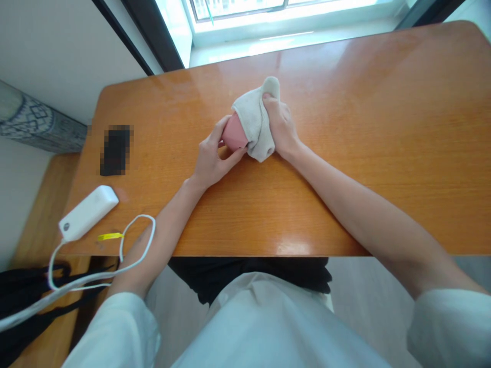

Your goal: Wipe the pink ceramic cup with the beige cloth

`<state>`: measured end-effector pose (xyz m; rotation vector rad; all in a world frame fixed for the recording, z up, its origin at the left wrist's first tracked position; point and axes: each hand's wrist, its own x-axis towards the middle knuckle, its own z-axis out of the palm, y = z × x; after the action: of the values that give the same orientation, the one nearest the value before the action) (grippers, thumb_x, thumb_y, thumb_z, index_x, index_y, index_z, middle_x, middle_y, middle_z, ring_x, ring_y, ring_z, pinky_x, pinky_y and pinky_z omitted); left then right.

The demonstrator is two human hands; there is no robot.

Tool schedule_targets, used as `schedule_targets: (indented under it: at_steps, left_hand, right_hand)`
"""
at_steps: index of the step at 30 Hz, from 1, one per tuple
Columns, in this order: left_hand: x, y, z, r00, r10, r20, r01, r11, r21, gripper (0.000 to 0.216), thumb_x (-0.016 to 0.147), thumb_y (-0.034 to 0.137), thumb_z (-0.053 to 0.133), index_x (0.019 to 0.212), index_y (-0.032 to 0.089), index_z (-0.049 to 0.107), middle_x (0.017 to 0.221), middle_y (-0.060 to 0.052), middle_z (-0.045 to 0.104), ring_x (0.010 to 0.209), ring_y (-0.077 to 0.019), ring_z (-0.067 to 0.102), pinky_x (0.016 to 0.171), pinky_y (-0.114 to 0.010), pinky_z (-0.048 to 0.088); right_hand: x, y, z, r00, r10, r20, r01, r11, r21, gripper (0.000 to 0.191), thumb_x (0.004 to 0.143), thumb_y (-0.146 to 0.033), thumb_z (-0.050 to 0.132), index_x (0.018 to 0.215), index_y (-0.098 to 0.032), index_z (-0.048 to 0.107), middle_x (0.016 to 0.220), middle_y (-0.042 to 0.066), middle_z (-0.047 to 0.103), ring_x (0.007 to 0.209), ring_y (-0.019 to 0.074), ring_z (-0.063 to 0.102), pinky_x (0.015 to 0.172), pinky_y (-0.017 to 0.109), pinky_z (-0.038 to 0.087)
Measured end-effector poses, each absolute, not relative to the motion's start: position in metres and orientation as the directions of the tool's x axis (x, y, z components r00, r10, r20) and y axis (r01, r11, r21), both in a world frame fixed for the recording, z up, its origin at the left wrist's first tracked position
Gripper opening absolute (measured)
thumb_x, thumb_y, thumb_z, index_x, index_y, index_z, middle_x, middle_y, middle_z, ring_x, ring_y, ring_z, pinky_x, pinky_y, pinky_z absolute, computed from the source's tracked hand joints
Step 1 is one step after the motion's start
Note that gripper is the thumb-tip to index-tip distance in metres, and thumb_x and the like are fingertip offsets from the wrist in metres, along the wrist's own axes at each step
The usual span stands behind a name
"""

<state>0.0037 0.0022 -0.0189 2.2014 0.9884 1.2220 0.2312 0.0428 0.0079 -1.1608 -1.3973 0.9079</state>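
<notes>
Over the middle of the table, my left hand (213,156) has its thumb and fingers closed round a pink faceted object (235,134), rounded and cup-like in size. A light grey cloth (255,115) covers the object's right side, so its full shape is hidden. My right hand (281,122) grips the cloth from the right, with the thumb on top and a fold sticking up beyond it. Whether the right fingers also press on the pink object through the cloth I cannot tell.
On the left of the wooden table (383,133) lie a blurred-out dark item (115,151) and a white power bank-like block (89,213). Its white cable (148,245) with a yellow tag (110,236) loops over my left forearm. A window (245,10) is behind the table.
</notes>
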Motion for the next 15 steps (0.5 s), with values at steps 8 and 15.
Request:
schedule_targets:
  at_steps: [8, 15]
  left_hand:
    - [0.004, 0.005, -0.023, 0.465, 0.71, 0.528, 0.285, -0.686, 0.67, 0.081, 0.107, 0.072, 0.069, 0.166, 0.033, 0.03, 0.155, -0.014, 0.06, 0.14, -0.0324, 0.07, 0.114, -0.052, 0.065]
    - [0.005, 0.001, -0.024, 0.454, 0.754, 0.475, 0.348, -0.641, 0.684, 0.082, 0.099, 0.077, 0.075, 0.153, 0.024, 0.044, 0.14, -0.015, 0.071, 0.124, -0.0316, 0.074, 0.107, -0.051, 0.064]
  right_hand:
    - [0.22, 0.025, 0.033, 0.055, 0.972, 0.228, 0.174, 0.216, -0.961, 0.07, 0.103, -0.092, 0.039, 0.069, -0.031, 0.043, 0.072, 0.0, 0.056, 0.079, 0.0214, 0.056, 0.081, 0.04, 0.05]
    - [0.217, -0.009, 0.072, -0.267, 0.847, 0.459, 0.558, 0.524, -0.643, 0.031, 0.11, -0.056, 0.054, 0.119, -0.035, 0.075, 0.122, 0.009, 0.076, 0.13, 0.0377, 0.064, 0.125, 0.054, 0.044]
